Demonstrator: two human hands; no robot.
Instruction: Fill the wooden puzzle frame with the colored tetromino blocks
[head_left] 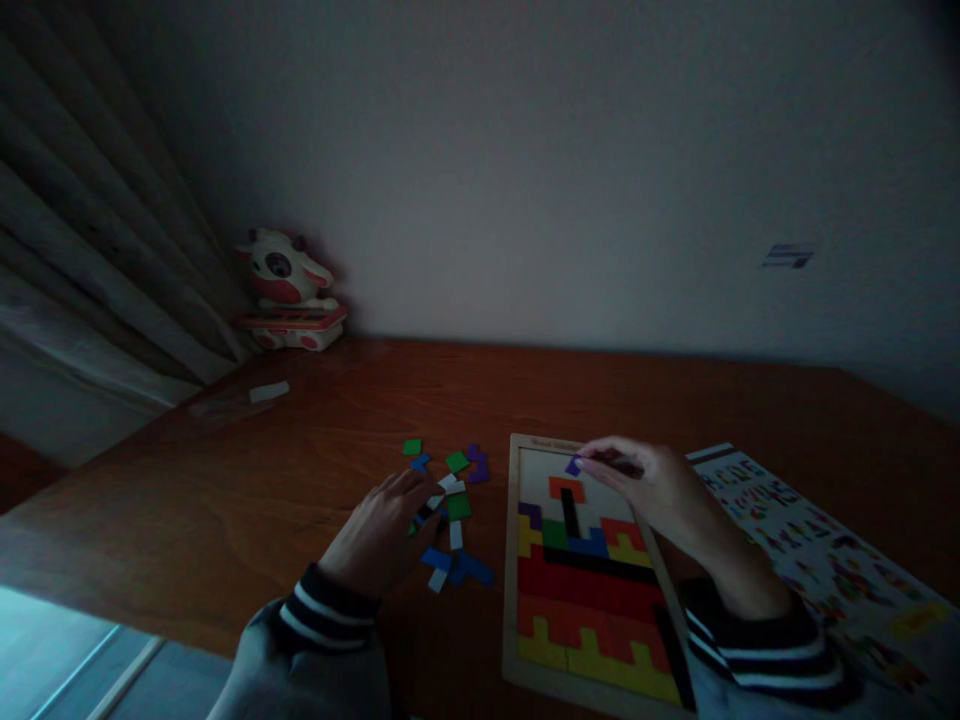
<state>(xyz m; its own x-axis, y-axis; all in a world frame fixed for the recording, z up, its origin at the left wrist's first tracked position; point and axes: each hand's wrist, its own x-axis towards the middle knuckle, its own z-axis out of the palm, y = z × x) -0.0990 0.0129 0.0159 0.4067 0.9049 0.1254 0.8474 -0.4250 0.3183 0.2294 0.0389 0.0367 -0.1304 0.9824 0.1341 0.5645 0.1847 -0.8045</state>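
Looking through the head camera, I have both bare hands in sight over a brown desk (337,410). My right hand (660,485) reaches over the upper end of a wooden puzzle tray (511,570), its thumb and fingertips narrowed on a small purple piece (573,466); I can't tell whether that piece touches the tray's pale base. Just below it on the base lie an orange piece (555,487) and a black bar (570,515). The lower part of the tray is packed with coloured pieces, red rows (577,590) in the middle and yellow pieces (544,650) along the near edge.

My left hand (382,530) is left of the tray, fingers bent down among loose pieces; I can't tell if it grips one. Around it lie green squares (457,462), white pieces (456,535) and blue pieces (474,570). A printed sheet (795,530) lies beyond the tray's right side, partly behind my right forearm. At the far left corner sits a cow-shaped toy (289,290), near a pale strip (268,391).
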